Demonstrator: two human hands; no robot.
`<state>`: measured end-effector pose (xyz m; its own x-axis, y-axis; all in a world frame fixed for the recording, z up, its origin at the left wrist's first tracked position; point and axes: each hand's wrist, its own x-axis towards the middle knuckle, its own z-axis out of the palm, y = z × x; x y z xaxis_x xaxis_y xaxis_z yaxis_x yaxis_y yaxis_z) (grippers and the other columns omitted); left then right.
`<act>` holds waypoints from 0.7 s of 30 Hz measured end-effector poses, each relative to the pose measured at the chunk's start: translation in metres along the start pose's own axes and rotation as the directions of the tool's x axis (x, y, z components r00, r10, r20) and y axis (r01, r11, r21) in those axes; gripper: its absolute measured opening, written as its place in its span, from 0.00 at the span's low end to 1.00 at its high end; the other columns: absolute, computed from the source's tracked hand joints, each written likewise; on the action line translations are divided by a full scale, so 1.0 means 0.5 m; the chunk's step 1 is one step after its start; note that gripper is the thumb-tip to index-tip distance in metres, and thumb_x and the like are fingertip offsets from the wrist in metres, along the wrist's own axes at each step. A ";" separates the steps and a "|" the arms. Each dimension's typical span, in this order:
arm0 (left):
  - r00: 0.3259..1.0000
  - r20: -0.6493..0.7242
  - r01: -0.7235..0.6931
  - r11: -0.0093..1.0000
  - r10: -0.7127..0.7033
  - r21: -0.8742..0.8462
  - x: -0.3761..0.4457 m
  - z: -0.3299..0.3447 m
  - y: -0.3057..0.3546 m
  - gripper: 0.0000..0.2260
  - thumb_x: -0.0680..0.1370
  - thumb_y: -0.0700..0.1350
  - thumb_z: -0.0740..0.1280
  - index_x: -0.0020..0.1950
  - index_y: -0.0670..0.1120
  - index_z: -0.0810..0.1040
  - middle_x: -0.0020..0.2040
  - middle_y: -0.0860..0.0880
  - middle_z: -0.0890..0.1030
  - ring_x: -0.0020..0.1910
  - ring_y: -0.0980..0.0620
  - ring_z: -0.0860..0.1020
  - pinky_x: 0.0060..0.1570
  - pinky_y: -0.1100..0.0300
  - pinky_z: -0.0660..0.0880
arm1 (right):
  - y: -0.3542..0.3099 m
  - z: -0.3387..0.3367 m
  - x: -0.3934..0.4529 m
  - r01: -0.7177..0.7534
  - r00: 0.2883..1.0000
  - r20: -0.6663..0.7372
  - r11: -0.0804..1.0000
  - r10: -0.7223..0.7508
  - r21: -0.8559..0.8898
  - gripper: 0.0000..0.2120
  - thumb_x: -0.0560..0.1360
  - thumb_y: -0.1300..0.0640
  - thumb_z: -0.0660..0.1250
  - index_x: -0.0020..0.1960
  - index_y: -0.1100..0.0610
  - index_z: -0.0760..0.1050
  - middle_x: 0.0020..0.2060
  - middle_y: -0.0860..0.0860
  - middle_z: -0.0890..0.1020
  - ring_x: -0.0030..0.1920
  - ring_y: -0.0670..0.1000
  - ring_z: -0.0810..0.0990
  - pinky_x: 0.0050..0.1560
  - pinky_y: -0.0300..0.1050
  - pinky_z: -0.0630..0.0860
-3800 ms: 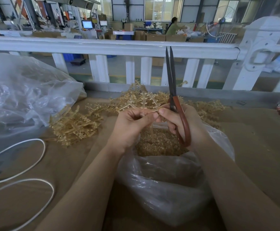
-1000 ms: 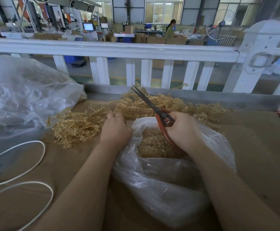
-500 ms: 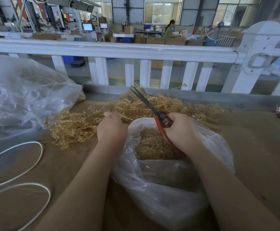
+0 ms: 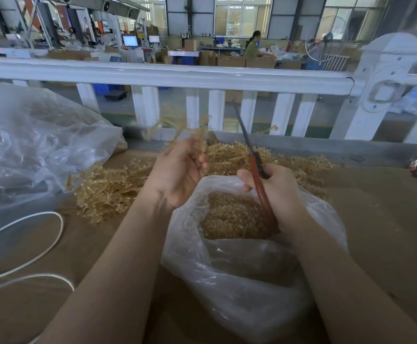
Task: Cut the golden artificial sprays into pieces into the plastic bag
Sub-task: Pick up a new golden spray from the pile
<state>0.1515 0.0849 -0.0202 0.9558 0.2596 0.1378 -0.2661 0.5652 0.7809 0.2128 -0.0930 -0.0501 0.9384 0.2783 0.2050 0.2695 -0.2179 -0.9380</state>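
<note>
The left hand (image 4: 177, 175) grips a blurred golden spray (image 4: 185, 131) above the pile (image 4: 108, 189), beside the plastic bag (image 4: 252, 281), while the right hand (image 4: 274, 194) grips the scissors (image 4: 254, 167); the spray looks light, springy and thin-stemmed, best pinched near its stem.

A factory hall: stacked cartons (image 4: 229, 61), machines with monitors (image 4: 130, 40), high windows (image 4: 237, 16).
</note>
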 end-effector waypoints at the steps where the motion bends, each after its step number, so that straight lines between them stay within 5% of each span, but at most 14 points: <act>1: 1.000 0.008 -0.009 0.998 0.008 0.066 -0.002 0.003 -0.007 0.09 0.79 0.32 0.56 0.47 0.43 0.74 0.35 0.49 0.74 0.30 0.56 0.70 0.32 0.65 0.71 | -0.002 -0.003 -0.002 -0.005 1.000 0.002 0.998 0.005 0.064 0.10 0.74 0.51 0.75 0.38 0.55 0.83 0.28 0.46 0.83 0.25 0.40 0.77 0.28 0.28 0.70; 7: 0.991 0.122 -0.103 0.921 0.061 0.377 -0.010 0.015 -0.034 0.06 0.72 0.35 0.62 0.38 0.43 0.75 0.32 0.46 0.70 0.33 0.54 0.69 0.39 0.61 0.69 | -0.011 -0.013 -0.010 -0.028 0.999 0.053 0.939 0.011 0.343 0.07 0.75 0.55 0.74 0.40 0.57 0.83 0.34 0.54 0.83 0.20 0.42 0.71 0.24 0.29 0.67; 8: 0.988 0.138 -0.116 0.907 0.064 0.406 -0.013 0.018 -0.036 0.04 0.72 0.35 0.63 0.42 0.42 0.76 0.34 0.44 0.69 0.34 0.54 0.68 0.40 0.60 0.69 | -0.012 -0.015 -0.010 -0.030 0.998 0.060 0.930 0.008 0.366 0.07 0.76 0.55 0.74 0.40 0.57 0.82 0.34 0.55 0.83 0.20 0.42 0.70 0.23 0.31 0.67; 11: 0.994 0.082 -0.104 0.889 0.075 0.445 -0.014 0.015 -0.048 0.20 0.77 0.31 0.64 0.66 0.47 0.71 0.38 0.48 0.75 0.36 0.55 0.73 0.43 0.61 0.73 | -0.015 -0.017 -0.012 -0.025 0.997 0.081 0.906 -0.010 0.423 0.07 0.76 0.54 0.73 0.42 0.57 0.82 0.35 0.56 0.83 0.20 0.45 0.67 0.21 0.36 0.65; 13: 0.991 0.093 -0.129 0.865 0.096 0.484 -0.016 0.013 -0.054 0.22 0.79 0.31 0.64 0.65 0.55 0.70 0.37 0.56 0.78 0.38 0.56 0.75 0.45 0.63 0.75 | -0.016 -0.016 -0.013 -0.018 0.996 0.087 0.894 -0.023 0.449 0.06 0.75 0.54 0.74 0.42 0.56 0.82 0.37 0.56 0.84 0.20 0.46 0.66 0.21 0.37 0.63; 16: 0.981 0.144 -0.190 0.783 0.129 0.592 -0.016 0.014 -0.060 0.22 0.79 0.34 0.66 0.71 0.50 0.68 0.37 0.60 0.78 0.40 0.58 0.77 0.49 0.63 0.76 | -0.018 -0.015 -0.014 0.006 0.993 0.100 0.893 -0.056 0.451 0.08 0.73 0.52 0.74 0.43 0.57 0.81 0.37 0.55 0.84 0.22 0.48 0.65 0.23 0.41 0.61; 21: 0.968 0.187 -0.251 0.728 0.170 0.638 -0.023 0.027 -0.059 0.25 0.78 0.36 0.69 0.73 0.47 0.66 0.41 0.52 0.81 0.43 0.55 0.80 0.56 0.56 0.76 | -0.021 -0.012 -0.014 0.042 0.991 0.093 0.902 -0.091 0.431 0.05 0.74 0.54 0.75 0.38 0.50 0.84 0.30 0.52 0.79 0.23 0.46 0.70 0.25 0.34 0.67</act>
<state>0.1501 0.0547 -0.0364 0.9031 0.2007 0.3797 -0.3538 -0.1537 0.9226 0.2047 -0.0984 -0.0402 0.8856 0.3832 0.2625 0.1895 0.2181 -0.9574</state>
